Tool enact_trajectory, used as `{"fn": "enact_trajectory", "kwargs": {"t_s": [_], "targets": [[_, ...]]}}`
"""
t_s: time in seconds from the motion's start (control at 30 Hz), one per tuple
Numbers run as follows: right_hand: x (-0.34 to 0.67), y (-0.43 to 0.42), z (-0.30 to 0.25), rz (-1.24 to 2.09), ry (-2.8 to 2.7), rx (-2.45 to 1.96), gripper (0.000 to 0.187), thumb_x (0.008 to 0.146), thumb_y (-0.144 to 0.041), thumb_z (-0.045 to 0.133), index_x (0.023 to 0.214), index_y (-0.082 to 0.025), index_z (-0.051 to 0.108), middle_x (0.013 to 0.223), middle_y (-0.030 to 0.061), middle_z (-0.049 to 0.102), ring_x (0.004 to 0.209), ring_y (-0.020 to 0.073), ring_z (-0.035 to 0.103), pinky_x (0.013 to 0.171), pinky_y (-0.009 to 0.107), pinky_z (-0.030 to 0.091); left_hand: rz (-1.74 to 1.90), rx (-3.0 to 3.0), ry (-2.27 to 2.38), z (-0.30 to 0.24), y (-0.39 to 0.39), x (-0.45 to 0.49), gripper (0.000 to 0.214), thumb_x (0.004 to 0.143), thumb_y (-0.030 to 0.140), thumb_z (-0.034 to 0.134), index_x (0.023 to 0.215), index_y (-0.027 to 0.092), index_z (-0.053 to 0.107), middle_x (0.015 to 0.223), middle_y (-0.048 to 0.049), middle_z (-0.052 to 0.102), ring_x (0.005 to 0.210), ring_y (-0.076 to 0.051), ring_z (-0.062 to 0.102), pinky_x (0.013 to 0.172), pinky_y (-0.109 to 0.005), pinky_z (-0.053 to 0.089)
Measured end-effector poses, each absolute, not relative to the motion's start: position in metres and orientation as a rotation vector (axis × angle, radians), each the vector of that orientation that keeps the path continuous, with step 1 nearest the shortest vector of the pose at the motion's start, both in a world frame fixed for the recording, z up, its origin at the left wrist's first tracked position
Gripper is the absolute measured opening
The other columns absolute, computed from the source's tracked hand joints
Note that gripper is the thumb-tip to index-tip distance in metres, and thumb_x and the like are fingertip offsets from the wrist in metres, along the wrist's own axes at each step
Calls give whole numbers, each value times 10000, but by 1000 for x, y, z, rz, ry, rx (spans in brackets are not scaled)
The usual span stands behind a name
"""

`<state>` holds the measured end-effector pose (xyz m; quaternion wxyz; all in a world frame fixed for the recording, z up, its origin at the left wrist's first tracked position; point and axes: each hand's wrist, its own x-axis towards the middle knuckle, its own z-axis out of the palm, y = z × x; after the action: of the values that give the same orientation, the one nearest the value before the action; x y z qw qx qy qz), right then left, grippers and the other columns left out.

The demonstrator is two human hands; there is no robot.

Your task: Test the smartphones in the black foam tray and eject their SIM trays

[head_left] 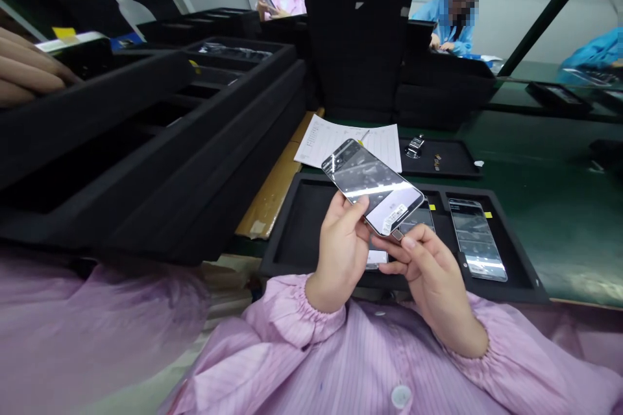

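My left hand (342, 249) is closed around a smartphone (372, 185), its thumb on the lower side edge. The phone is tilted, its glossy screen up, with a white barcode label near the bottom. At its bottom edge, the fingertips of my right hand (433, 272) pinch a small flat grey piece (398, 234), which looks like a SIM tray. Whether that piece sits inside the phone's slot cannot be made out. Beneath both hands lies a black foam tray (302, 220). Another smartphone (477, 240) rests in its right compartment, and more phone parts show behind my fingers.
Behind the tray are a printed sheet (316, 142) and a smaller black tray (462, 159) with a metal piece (415, 146) and tiny parts. Stacked black foam boxes (233, 123) rise at left, near another person's hand (29, 71). Co-workers sit across the table.
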<state>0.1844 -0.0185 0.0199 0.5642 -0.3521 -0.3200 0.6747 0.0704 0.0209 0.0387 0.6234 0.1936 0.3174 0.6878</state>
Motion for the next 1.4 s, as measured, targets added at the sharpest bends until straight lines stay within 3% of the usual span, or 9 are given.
{"fn": "enact_trajectory", "kwargs": {"t_s": [0.13, 0.37, 0.6, 0.87, 1.0, 1.1, 1.23, 1.3, 1.4], "targets": [[182, -18, 19, 1556, -740, -847, 315, 834, -382, 793, 752, -186, 559, 903, 8, 737, 970, 226, 745, 619, 204, 623, 1604, 527, 723, 39, 19, 72, 225, 860, 193, 662, 1082, 203, 628, 1030, -33, 705, 904, -162, 685, 807, -280, 538], [183, -19, 9, 1523, -731, -916, 311, 780, -395, 839, 778, -186, 610, 793, -9, 686, 913, 223, 753, 612, 200, 618, 1715, 663, 676, 34, 19, 75, 286, 875, 199, 667, 1143, 248, 580, 1170, -35, 696, 1077, -182, 674, 959, -315, 527], [195, -16, -12, 1500, -861, -1061, 379, 716, -482, 864, 802, -184, 645, 905, 86, 758, 863, 239, 753, 582, 231, 605, 1699, 840, 645, 24, 20, 72, 374, 872, 277, 700, 1218, 236, 565, 1203, -68, 699, 1127, -222, 661, 1015, -373, 502], [206, -18, -17, 1016, -1215, -1304, 335, 671, -485, 862, 754, -210, 690, 683, 60, 725, 600, 242, 694, 584, 338, 592, 1436, 708, 581, 25, 14, 70, 423, 822, 257, 736, 1212, 205, 581, 1206, -88, 694, 1143, -256, 652, 969, -380, 513], [205, -20, -11, 1001, -1217, -1222, 562, 667, -384, 893, 1133, -212, 631, 1054, 104, 728, 838, 249, 711, 660, 337, 613, 1395, 628, 615, 26, 17, 66, 397, 767, 218, 740, 1141, 198, 609, 1144, -72, 713, 1085, -259, 672, 941, -379, 514], [206, -22, 4, 1164, -1289, -1007, 853, 766, -381, 826, 1472, -289, 357, 1402, 133, 546, 1028, 247, 669, 687, 333, 628, 1425, 588, 638, 27, 19, 62, 390, 743, 238, 686, 1124, 191, 614, 1085, -59, 723, 1086, -271, 666, 951, -384, 496], [205, -22, 17, 1233, -1245, -1035, 539, 897, -405, 688, 1365, -293, 446, 1204, 82, 632, 808, 175, 662, 513, 251, 579, 1404, 634, 604, 28, 16, 61, 406, 779, 329, 631, 1160, 195, 590, 1122, -63, 711, 1118, -288, 647, 950, -395, 488], [205, -22, 17, 1192, -1226, -1108, 497, 893, -372, 704, 1318, -288, 459, 1078, 52, 662, 694, 143, 638, 483, 228, 559, 1375, 665, 581, 28, 14, 62, 421, 801, 354, 623, 1191, 202, 573, 1144, -65, 703, 1117, -292, 644, 928, -397, 494], [205, -24, 11, 1198, -1236, -1111, 519, 903, -378, 692, 1353, -291, 448, 1125, 73, 670, 783, 176, 672, 530, 250, 582, 1360, 679, 564, 26, 12, 62, 422, 818, 372, 614, 1202, 206, 563, 1157, -66, 695, 1100, -290, 644, 899, -390, 494]]}}
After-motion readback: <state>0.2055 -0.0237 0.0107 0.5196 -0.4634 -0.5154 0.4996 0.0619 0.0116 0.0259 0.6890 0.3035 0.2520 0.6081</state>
